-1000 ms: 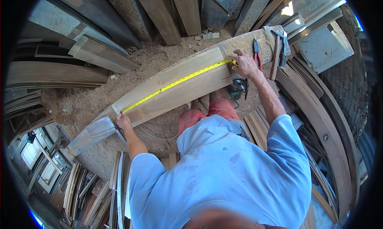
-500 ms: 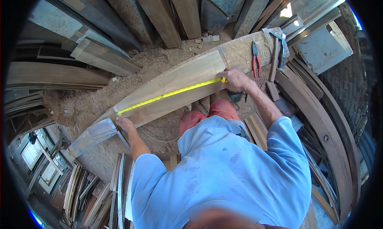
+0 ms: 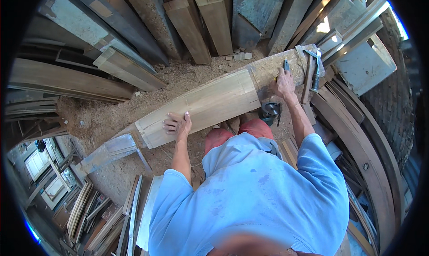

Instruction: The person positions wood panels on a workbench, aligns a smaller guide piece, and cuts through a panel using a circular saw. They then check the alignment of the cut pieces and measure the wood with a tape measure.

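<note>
Wooden board (image 3: 214,102) on our sawdusty bench (image 3: 268,65), left hand (image 3: 179,123) splayed atop, right hand (image 3: 284,83) curled beside, hold unclear, planks (image 3: 216,26) behind.

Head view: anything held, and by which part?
Left hand: nothing, spread on the wooden board. Right hand: can't tell; it covers the handles of the pliers.

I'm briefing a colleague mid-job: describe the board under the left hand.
Find the dusty bench running diagonally past the blue shirt. On it, under the spread left hand, is the board: wide, pale and lying flat, while the tall boards beyond stand upright.
</note>
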Action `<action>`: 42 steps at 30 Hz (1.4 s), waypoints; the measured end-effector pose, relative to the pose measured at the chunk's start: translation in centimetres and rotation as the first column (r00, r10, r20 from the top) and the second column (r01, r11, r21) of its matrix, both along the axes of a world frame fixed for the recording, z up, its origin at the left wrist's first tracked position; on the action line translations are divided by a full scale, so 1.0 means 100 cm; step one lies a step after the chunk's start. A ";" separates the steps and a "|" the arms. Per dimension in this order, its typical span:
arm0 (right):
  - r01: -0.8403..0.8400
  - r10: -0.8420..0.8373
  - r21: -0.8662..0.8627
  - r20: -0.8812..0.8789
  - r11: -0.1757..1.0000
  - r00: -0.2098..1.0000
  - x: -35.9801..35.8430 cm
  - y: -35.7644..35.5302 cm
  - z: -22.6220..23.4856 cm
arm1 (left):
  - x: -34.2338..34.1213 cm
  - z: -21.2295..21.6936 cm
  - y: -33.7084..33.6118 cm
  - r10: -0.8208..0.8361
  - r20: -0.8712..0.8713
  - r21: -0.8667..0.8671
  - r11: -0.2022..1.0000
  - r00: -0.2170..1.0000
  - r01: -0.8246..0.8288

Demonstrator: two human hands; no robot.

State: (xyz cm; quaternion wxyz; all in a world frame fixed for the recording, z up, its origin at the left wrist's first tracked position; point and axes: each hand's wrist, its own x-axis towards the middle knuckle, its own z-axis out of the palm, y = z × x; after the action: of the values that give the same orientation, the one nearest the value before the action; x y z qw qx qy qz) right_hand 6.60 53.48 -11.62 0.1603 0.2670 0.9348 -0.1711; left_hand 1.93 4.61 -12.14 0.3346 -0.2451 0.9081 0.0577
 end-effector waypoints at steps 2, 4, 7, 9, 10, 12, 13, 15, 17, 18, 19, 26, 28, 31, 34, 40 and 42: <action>0.025 -0.026 -0.009 -0.102 1.000 0.994 -0.001 0.006 -0.010 | -0.004 0.002 0.000 0.013 0.032 0.031 0.999 0.999 -0.014; 0.006 -0.002 0.031 -0.119 0.999 0.993 -0.002 0.004 -0.014 | -0.007 0.002 0.000 0.023 0.041 0.030 0.999 0.999 -0.024; -0.010 0.039 0.186 -0.153 0.982 0.988 0.003 -0.014 -0.009 | -0.007 0.001 -0.005 0.031 0.059 0.031 0.999 0.998 -0.033; -0.001 0.031 0.153 -0.192 0.988 0.981 0.007 -0.035 0.004 | -0.007 0.002 -0.007 0.029 0.080 0.031 0.999 0.996 -0.032; 0.015 0.017 0.143 -0.214 0.990 0.977 0.010 -0.044 0.012 | -0.010 0.002 -0.005 0.021 0.090 0.035 0.999 0.996 -0.024; 0.036 -0.033 0.029 -0.111 0.999 0.993 0.020 -0.070 0.027 | -0.017 0.000 -0.004 0.004 0.113 0.030 1.000 0.994 -0.007; -0.088 0.093 0.042 -0.142 0.995 0.985 0.039 -0.072 -0.008 | -0.019 0.000 -0.002 -0.006 0.124 0.029 1.000 0.992 0.003; -0.019 0.030 -0.085 0.131 0.996 0.991 0.046 -0.113 0.004 | -0.014 -0.002 -0.007 0.007 0.139 0.037 0.999 0.990 -0.012; -0.005 0.019 -0.137 0.102 0.991 0.995 0.057 -0.147 -0.008 | -0.008 0.000 -0.018 0.029 0.150 0.050 0.998 0.988 -0.037; -0.032 0.034 -0.086 0.024 0.996 0.999 0.064 -0.155 -0.019 | -0.008 0.002 -0.017 0.027 0.157 0.048 0.998 0.987 -0.035; 0.008 -0.003 -0.085 0.057 0.996 0.998 0.064 -0.157 -0.014 | -0.009 0.000 -0.011 -0.012 0.158 0.040 0.999 0.987 0.006; 0.120 -0.122 -0.237 0.006 0.964 0.992 0.080 -0.139 -0.031 | 0.008 0.019 -0.052 -0.626 -0.128 0.067 0.768 0.769 0.636; 0.177 -0.183 -0.306 0.010 0.936 0.983 0.076 -0.150 -0.005 | 0.012 0.004 -0.122 -0.549 -0.243 0.023 0.821 0.800 0.571; 0.268 -0.289 -0.288 -0.035 0.920 0.957 0.109 -0.158 -0.014 | 0.007 0.060 -0.163 -0.249 -0.162 -0.073 0.968 0.955 0.240; 0.244 -0.252 -0.242 0.001 0.939 0.968 0.135 -0.172 -0.024 | 0.014 0.039 -0.280 0.036 -0.154 -0.250 0.965 0.987 -0.074; 0.299 -0.245 -0.307 0.202 0.904 0.948 0.196 -0.188 -0.071 | 0.028 -0.009 -0.373 0.475 -0.237 0.207 0.877 0.848 -0.433; 0.275 -0.212 -0.307 0.225 0.911 0.951 0.215 -0.186 -0.073 | 0.026 0.000 -0.353 0.621 -0.155 0.434 0.742 0.768 -0.512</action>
State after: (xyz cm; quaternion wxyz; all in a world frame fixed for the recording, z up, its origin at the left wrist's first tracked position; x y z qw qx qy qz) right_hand 28.06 34.90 -18.93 0.2674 0.3656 0.8321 -0.3200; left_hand 4.50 -30.71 -12.12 0.2038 -0.4342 0.7997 0.3611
